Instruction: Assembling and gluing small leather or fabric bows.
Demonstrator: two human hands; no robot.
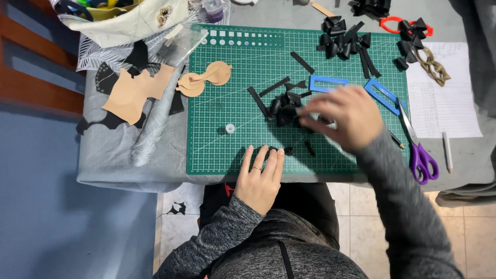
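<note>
My right hand (343, 116) reaches over the green cutting mat (227, 88), its fingers closed on a black bow piece (285, 107) near the mat's middle. My left hand (261, 175) lies flat at the mat's near edge, fingers together, fingertips touching a small black piece (273, 150). Loose black strips (258, 101) lie left of the bow. Two more small black scraps (309, 149) sit on the mat below my right hand.
Blue rectangular templates (328, 82) and finished black bows (343, 41) lie on the mat's far right. Purple-handled scissors (421, 155), a pen (447, 151) and a paper sheet (449, 98) are to the right. Tan cut-outs (137, 90), a thread spool (230, 128) and fabric sit left.
</note>
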